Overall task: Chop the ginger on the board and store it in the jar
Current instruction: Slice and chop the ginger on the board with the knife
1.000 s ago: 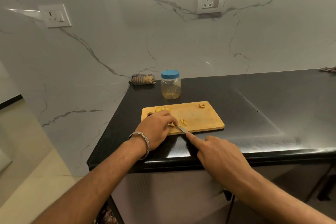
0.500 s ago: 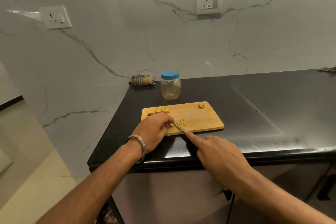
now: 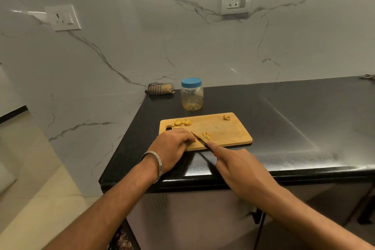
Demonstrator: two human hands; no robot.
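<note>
Head view shows the left hand [image 3: 172, 144] curled over firm, small, probably slippery ginger [image 3: 206, 135] on the board [image 3: 227, 130], right hand [image 3: 241, 166] clamped round the knife [image 3: 199, 140].

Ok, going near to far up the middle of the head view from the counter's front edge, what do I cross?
Right hand gripping the knife → cut ginger strips on the wooden chopping board → ginger slices at the board's far edge → blue-lidded jar → marble wall.
</note>
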